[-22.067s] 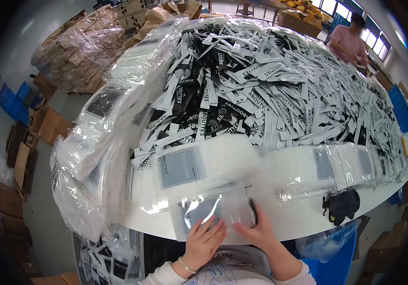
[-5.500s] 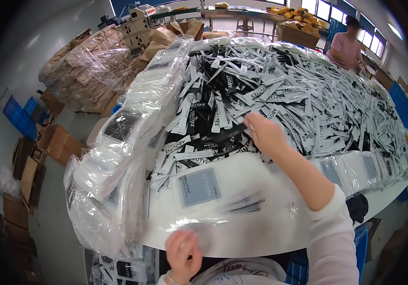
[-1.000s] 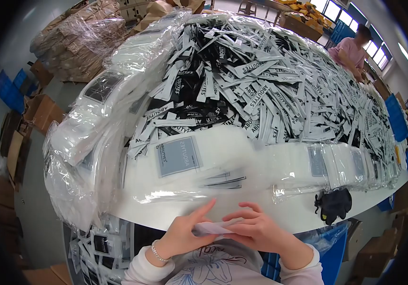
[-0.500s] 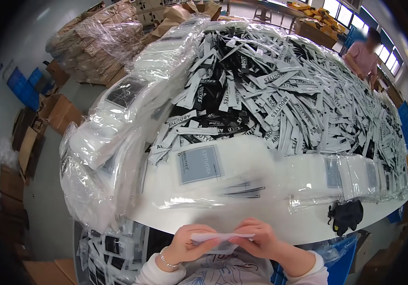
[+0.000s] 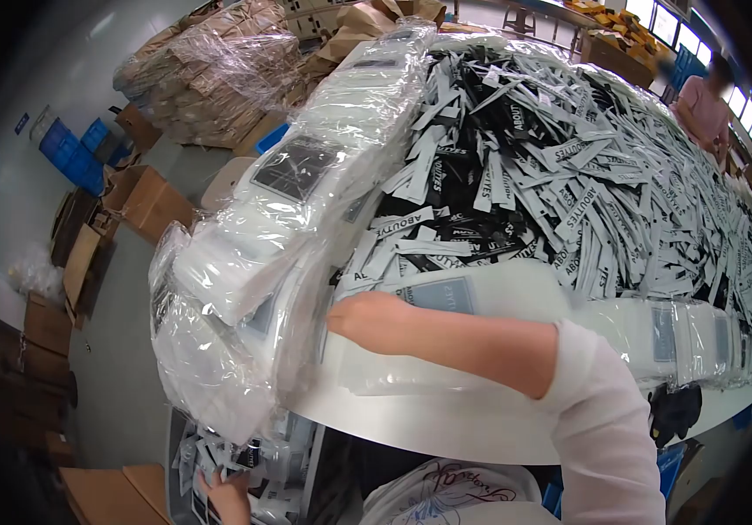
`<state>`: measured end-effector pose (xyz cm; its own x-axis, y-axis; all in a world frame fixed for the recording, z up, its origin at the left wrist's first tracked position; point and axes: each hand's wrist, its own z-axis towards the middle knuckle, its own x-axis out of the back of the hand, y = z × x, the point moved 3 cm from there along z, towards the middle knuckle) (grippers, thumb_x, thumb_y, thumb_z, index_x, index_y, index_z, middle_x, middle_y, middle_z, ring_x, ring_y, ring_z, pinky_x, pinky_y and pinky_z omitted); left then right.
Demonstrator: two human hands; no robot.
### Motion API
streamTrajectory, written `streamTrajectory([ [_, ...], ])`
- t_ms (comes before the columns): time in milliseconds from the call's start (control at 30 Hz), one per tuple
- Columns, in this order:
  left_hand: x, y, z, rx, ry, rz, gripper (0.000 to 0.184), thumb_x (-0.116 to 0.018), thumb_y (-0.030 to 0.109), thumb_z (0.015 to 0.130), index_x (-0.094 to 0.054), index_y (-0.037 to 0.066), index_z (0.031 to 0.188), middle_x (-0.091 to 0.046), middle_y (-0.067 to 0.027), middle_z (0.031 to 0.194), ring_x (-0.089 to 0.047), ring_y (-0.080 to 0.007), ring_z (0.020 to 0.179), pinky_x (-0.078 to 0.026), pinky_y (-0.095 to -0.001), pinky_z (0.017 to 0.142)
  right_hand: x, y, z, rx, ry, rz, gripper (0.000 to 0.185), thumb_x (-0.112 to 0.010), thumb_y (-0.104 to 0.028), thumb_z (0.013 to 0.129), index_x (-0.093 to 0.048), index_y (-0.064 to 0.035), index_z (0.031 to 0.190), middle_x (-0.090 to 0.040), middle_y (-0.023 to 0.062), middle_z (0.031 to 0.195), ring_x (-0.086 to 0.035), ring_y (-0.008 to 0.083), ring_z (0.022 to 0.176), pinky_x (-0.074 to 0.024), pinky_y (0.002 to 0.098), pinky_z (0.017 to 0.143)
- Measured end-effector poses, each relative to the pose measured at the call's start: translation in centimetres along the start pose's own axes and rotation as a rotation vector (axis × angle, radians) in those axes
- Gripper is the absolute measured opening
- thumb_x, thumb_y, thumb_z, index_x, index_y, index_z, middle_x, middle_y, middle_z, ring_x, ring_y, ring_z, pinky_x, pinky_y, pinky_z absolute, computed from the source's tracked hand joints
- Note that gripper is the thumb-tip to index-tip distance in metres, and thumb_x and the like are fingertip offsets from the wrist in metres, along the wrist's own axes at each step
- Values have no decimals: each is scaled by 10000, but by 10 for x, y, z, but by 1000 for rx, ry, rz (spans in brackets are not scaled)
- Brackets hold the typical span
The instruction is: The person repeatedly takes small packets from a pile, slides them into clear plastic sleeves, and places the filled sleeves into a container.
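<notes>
The person has two hands in view. The left hand (image 5: 229, 497) is down at one bin (image 5: 311, 472), by the small packs (image 5: 284, 457) inside. Its fingers are spread apart. The packs overlap, so I can't count them all. The right hand (image 5: 369, 322) reaches across the body to the left end of one stack of clear bags (image 5: 516, 282). Its fingers are curled, but I can't tell if they grip anything. The stack lies on the white surface (image 5: 419, 429), and the arm covers part of its one grey label (image 5: 450, 296).

Behind the stack is one huge heap of black and white sticks (image 5: 568, 184), too many to count. One long row of bags in shiny wrap (image 5: 293, 206) runs along the left side. To the right of the stack, more bags (image 5: 663, 337) show two grey labels. One black glove (image 5: 675, 411) is near them. One other person (image 5: 704, 114) in pink is at the far right.
</notes>
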<state>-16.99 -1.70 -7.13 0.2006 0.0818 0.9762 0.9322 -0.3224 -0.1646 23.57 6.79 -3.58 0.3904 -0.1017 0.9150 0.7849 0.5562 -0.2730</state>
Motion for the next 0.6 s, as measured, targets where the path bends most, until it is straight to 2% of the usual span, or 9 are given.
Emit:
streamTrajectory([
  [33, -51, -17, -7, -71, 216, 98, 195, -639, 233, 684, -682, 213, 873, -647, -56, 939, -473, -324, 1104, -186, -581, 978, -16, 5, 11, 99, -32, -77, 135, -509, -119, 750, -572, -56, 851, -570, 48, 863, -577, 235, 814, -467, 343, 720],
  [67, -71, -8, -14, -81, 169, 116, 258, -661, 251, 663, -665, 206, 917, -629, -65, 1004, -386, -338, 1178, -152, -604, 980, -28, 6, 19, 195, -61, -152, 120, -508, -117, 747, -567, -65, 838, -563, 38, 840, -575, 228, 797, -460, 335, 716],
  [100, -60, 20, -18, -12, 213, 158, 263, -684, 194, 646, -665, 148, 904, -621, -77, 1012, -472, -314, 1096, -288, -552, 949, -33, 8, 22, 242, -29, -190, 133, -504, -114, 745, -567, -75, 855, -558, 31, 852, -563, 217, 809, -448, 321, 718],
  [133, -51, 35, -21, -115, 110, 228, 502, -558, 344, 836, -482, 20, 1212, -510, -180, 1166, -502, -340, 1063, -378, -427, 915, -37, 9, 22, 289, 0, -231, 148, -501, -112, 743, -567, -85, 872, -554, 24, 864, -552, 205, 820, -436, 308, 720],
  [167, -45, 49, -19, -111, 262, 90, 384, -552, 271, 846, -547, 18, 1135, -535, -192, 1130, -510, -359, 1033, -392, -435, 884, -39, 10, 22, 333, 24, -270, 164, -498, -109, 740, -568, -95, 888, -549, 18, 876, -541, 193, 832, -424, 294, 722],
  [267, -6, 116, -8, -189, 352, -649, 226, -530, 135, 836, -625, 40, 1018, -595, -168, 972, -527, -353, 949, -413, -427, 810, -33, 8, 28, 469, -80, -391, 150, -510, -118, 721, -559, -95, 861, -537, 18, 837, -534, 194, 785, -414, 300, 696],
  [400, 63, 215, 44, -791, 434, -899, 264, -699, 88, 650, -624, 47, 899, -611, -71, 939, -569, -262, 903, -468, -367, 770, 1, 12, 28, 430, -80, -267, 126, -535, -127, 685, -564, -91, 802, -533, 26, 802, -532, 202, 767, -420, 312, 688],
  [467, 88, 255, 82, -917, 467, -936, 238, -661, 70, 687, -608, 37, 917, -566, -91, 1031, -538, -259, 955, -455, -368, 808, 30, 23, 29, 355, -65, -245, 125, -544, -130, 674, -565, -87, 789, -540, 32, 800, -532, 205, 758, -427, 313, 683],
  [600, 99, 312, 138, -1002, 488, -869, 418, -644, 202, 732, -536, 70, 1114, -474, -108, 1189, -457, -299, 1100, -393, -442, 882, 32, 62, 29, 77, -396, -312, 284, -589, -187, 680, -577, -66, 937, -579, 37, 932, -539, 204, 890, -454, 312, 769],
])
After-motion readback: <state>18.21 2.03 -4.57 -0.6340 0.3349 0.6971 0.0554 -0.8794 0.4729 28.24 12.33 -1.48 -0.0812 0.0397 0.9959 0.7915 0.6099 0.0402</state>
